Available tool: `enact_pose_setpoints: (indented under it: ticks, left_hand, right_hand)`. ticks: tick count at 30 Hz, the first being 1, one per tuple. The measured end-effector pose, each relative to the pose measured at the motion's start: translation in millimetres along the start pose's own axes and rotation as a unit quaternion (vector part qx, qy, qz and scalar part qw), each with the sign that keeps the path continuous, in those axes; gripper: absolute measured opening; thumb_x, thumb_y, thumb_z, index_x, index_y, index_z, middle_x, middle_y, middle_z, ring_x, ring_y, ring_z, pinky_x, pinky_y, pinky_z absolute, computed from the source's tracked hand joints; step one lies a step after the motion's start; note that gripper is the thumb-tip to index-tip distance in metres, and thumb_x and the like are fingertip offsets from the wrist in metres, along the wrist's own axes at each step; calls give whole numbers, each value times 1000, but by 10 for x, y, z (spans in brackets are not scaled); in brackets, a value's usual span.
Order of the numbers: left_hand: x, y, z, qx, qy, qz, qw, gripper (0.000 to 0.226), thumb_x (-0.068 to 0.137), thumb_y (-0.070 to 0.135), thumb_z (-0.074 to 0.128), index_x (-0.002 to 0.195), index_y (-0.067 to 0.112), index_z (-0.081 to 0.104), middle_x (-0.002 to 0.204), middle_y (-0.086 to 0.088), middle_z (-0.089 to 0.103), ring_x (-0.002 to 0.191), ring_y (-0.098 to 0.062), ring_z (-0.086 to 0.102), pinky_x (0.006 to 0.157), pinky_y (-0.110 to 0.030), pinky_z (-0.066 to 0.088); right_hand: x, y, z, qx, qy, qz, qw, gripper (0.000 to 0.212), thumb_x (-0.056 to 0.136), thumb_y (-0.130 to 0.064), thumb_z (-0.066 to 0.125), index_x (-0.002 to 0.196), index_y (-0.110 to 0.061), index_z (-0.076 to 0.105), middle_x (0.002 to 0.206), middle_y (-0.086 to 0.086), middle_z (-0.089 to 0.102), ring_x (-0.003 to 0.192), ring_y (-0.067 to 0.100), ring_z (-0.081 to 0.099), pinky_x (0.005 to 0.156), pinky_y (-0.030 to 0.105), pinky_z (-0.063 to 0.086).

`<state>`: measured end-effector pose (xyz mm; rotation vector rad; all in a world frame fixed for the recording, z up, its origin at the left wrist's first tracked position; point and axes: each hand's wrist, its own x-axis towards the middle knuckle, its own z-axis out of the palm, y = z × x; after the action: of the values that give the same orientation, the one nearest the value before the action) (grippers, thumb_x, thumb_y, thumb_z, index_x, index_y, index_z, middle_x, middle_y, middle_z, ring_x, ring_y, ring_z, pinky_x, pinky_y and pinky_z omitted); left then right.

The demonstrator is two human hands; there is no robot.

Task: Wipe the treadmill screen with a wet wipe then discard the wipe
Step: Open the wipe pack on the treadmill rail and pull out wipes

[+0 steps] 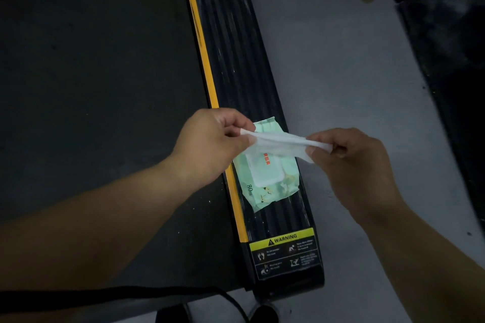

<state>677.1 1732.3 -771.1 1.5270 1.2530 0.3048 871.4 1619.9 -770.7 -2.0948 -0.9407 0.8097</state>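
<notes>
A white wet wipe (pixel 280 141) is stretched between my two hands. My left hand (pixel 212 144) pinches its left end and my right hand (pixel 351 160) pinches its right end. Below the wipe lies a pale green wipes pack (pixel 273 181) with its white lid down, resting on the ribbed black side rail (pixel 236 47) of the treadmill. The treadmill screen is out of view.
The dark running belt (pixel 91 60) fills the left, edged by a yellow stripe (pixel 202 42). A yellow warning label (pixel 286 252) marks the rail's near end. Grey floor (pixel 341 60) lies to the right, with a dark mat (pixel 451 47) at the far right. A black cable (pixel 131 294) crosses the bottom.
</notes>
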Motion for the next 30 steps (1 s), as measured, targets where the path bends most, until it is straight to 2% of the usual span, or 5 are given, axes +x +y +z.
enact_pose_setpoints:
  ticks: [11,15,21,27,30]
  left_hand:
    - [36,109,44,-163,-23,-124,979,12,97,23,65,97,11,67,109,-16,73,104,-34,68,100,-46,54]
    - [16,133,41,-182,-59,-155,969,22,92,31,73,103,14,65,97,-3,76,91,-20,73,81,-37,60]
    - [49,123,4,-110,-178,-117,971,69,74,33,88,137,36,60,128,9,67,121,-8,61,114,-40,42]
    - [39,174,-1,-173,-277,-129,936,28,82,19,78,106,6,72,118,-8,75,117,-23,67,113,-42,43]
    - [22,154,-23,-249,-232,-159,927,23,89,19,70,108,6,68,120,-13,73,118,-32,67,104,-45,51]
  right_hand:
    - [33,-69,48,256,-15,92,962,8,97,-9,66,101,-4,70,80,-8,76,73,2,69,58,13,51]
    - [17,-75,56,262,-51,97,959,13,92,-3,70,103,-9,69,94,0,78,86,14,75,68,24,56]
    - [98,-195,-115,234,-198,59,950,17,92,0,65,90,-15,73,85,4,75,77,18,71,61,30,53]
    - [164,-305,-165,262,-289,71,918,16,96,-5,59,103,-3,73,104,21,72,101,36,72,82,50,57]
    - [151,-176,-52,434,-279,194,835,67,93,-47,63,126,12,53,118,38,53,116,49,58,115,68,34]
